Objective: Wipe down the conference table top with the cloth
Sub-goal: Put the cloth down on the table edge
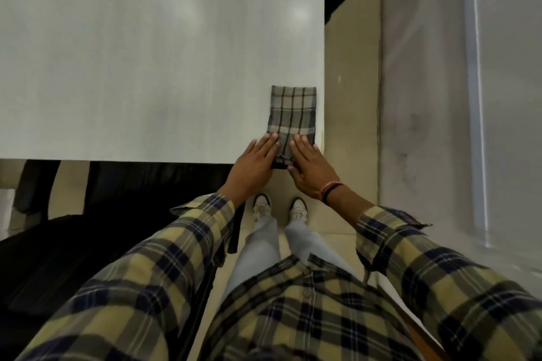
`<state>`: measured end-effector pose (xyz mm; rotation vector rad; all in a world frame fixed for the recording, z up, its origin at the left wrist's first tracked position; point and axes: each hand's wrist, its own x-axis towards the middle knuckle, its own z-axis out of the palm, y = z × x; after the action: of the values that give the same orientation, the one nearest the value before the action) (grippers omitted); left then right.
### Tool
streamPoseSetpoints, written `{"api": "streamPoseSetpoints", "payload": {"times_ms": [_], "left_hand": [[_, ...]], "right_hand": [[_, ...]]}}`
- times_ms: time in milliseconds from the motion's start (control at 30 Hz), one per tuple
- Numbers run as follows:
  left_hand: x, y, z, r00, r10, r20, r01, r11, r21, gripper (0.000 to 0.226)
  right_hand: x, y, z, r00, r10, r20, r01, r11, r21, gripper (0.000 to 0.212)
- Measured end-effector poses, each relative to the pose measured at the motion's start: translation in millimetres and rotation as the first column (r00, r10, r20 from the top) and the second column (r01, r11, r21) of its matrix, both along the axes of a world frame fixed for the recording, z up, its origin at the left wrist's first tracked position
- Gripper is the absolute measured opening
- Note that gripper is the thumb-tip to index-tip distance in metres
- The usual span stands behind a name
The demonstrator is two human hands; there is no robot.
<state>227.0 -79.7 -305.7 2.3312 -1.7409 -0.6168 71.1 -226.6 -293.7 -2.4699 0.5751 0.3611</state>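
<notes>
Cloth (pixel 291 120) lies flat under both hands' fingertips.

Under both hands lies a folded grey plaid woven cloth (pixel 291 117), soft and matt. Beyond them the pale grey laminate table top (pixel 146 53) is smooth, faintly glossy with light reflections.

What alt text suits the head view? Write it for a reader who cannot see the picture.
Seen from above, a person's left hand and right hand press flat on the near end of a folded plaid cloth lying at the near right corner of a pale conference table. Plaid sleeves, light trousers and pale shoes show below.
</notes>
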Motion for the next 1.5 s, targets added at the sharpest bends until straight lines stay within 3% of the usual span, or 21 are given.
{"api": "streamPoseSetpoints", "payload": {"times_ms": [133,333,433,600,733,833,933,1000,1100,1233,1333,1433,1500], "left_hand": [[-12,4,15,0.991,-0.015,0.131,0.015,1.000,-0.005,0.064],[-22,7,33,0.985,-0.046,0.167,0.038,0.998,0.049,0.048],[-24,0,44,0.995,0.009,0.103,-0.015,0.998,0.057,0.024],[-17,-3,61,0.972,0.183,-0.150,-0.152,0.968,0.198,0.016],[0,-12,75,0.823,0.377,-0.424,-0.308,0.925,0.224,0.016],[15,-26,76,0.623,0.557,-0.549,-0.529,0.817,0.228,0.015],[27,-39,69,0.386,0.651,-0.654,-0.662,0.689,0.295,0.013],[31,-46,60,0.252,0.677,-0.691,-0.710,0.615,0.343,0.012],[31,-55,55,0.179,0.688,-0.703,-0.745,0.562,0.361,0.016],[26,-55,46,0.177,0.665,-0.726,-0.780,0.544,0.308,0.032],[16,-52,47,0.251,0.686,-0.683,-0.808,0.537,0.242,0.050],[2,-49,47,0.582,0.673,-0.457,-0.759,0.651,-0.010,0.043],[-5,-48,50,0.775,0.546,-0.318,-0.599,0.794,-0.098,0.037]], "right_hand": [[-5,8,5,0.991,0.084,-0.106,-0.092,0.993,-0.076,0.086],[-13,11,23,0.991,0.127,-0.052,-0.132,0.986,-0.098,0.066],[-11,9,42,0.994,0.097,-0.057,-0.102,0.991,-0.090,0.050],[-12,-9,56,0.996,0.011,-0.093,-0.001,0.994,0.112,0.026],[-3,-40,70,0.979,-0.178,-0.102,0.203,0.910,0.362,0.016],[7,-59,73,0.885,-0.448,-0.127,0.442,0.722,0.533,0.022],[16,-65,70,0.710,-0.684,-0.165,0.600,0.467,0.649,0.051],[20,-67,67,0.652,-0.726,-0.218,0.631,0.361,0.687,0.078],[23,-67,68,0.692,-0.692,-0.204,0.630,0.442,0.639,0.085],[31,-66,70,0.644,-0.763,-0.062,0.619,0.472,0.628,0.065],[35,-60,66,0.746,-0.665,0.031,0.580,0.672,0.461,0.059],[33,-48,64,0.905,-0.389,0.172,0.372,0.920,0.124,0.051],[33,-42,59,0.976,-0.164,0.146,0.165,0.986,0.011,0.041]]}}
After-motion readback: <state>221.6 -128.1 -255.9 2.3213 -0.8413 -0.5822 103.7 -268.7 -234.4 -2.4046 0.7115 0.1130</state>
